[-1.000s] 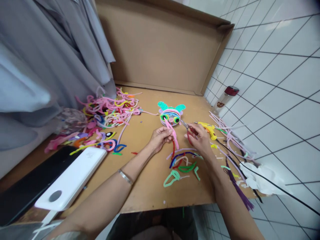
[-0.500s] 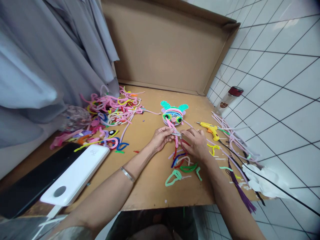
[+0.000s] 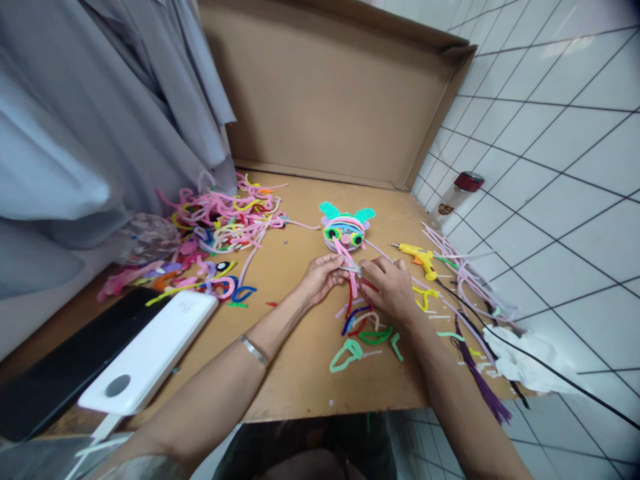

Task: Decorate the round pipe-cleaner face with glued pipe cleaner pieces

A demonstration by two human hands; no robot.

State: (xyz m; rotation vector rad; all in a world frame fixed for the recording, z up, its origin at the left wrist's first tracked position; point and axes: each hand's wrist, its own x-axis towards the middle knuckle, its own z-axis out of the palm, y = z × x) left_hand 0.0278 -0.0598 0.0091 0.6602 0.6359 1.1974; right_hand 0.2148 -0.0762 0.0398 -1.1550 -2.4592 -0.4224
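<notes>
Both hands meet over the middle of the table, around a pink pipe cleaner (image 3: 344, 252) folded into strands. My left hand (image 3: 324, 277) pinches the strands between thumb and fingers. A small greyish tool, perhaps scissors or a clip, crosses the strands between my hands; its details are too small to tell. My right hand (image 3: 387, 283) is closed at the right end of that tool, its fingertips partly hidden. Just beyond the hands sits a round craft face (image 3: 345, 232) with green ears, big eyes and a pink nose. Cut coloured pieces, including a light green loop (image 3: 346, 355), lie below my hands.
A tangled pile of pipe cleaners (image 3: 225, 217) lies at left, near a white power bank (image 3: 150, 353) and a black phone-like slab (image 3: 65, 367). At right are a yellow glue gun (image 3: 419, 259) with its cord, a red-lidded jar (image 3: 457, 193) and crumpled white tissue (image 3: 525, 357).
The camera view has shifted slightly. Both hands stay at the pink strands, with only small finger movement.
</notes>
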